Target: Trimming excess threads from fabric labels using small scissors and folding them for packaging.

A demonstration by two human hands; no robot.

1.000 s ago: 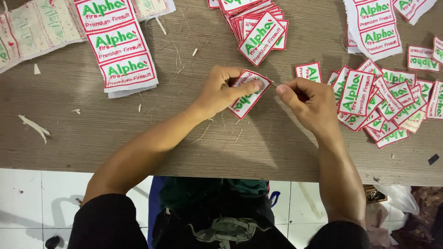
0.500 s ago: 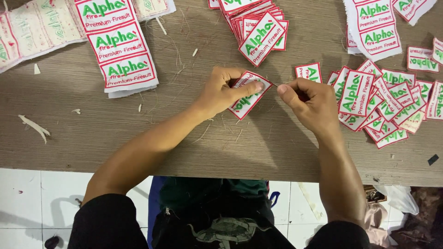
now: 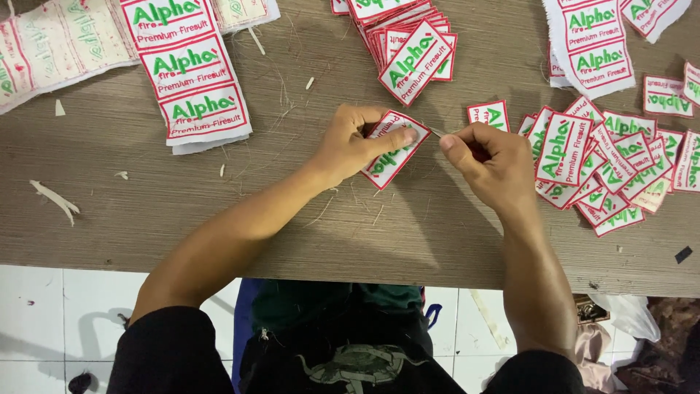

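1. Left hand (image 3: 357,146): thumb and fingers pinched shut on a white patch (image 3: 394,149) with red border, held tilted just above the wooden table (image 3: 219,211). Grip unchanged from a second ago.
2. Right hand (image 3: 488,160): fingers curled closed around a small thin tool, tip meeting the patch's upper edge by the left thumb; scarcely moved.
3. Loose pile of patches (image 3: 605,175) lies beyond the right knuckles, neat stack (image 3: 408,44) past the fingertips.
4. Reading: edge trimming ongoing, not finished.
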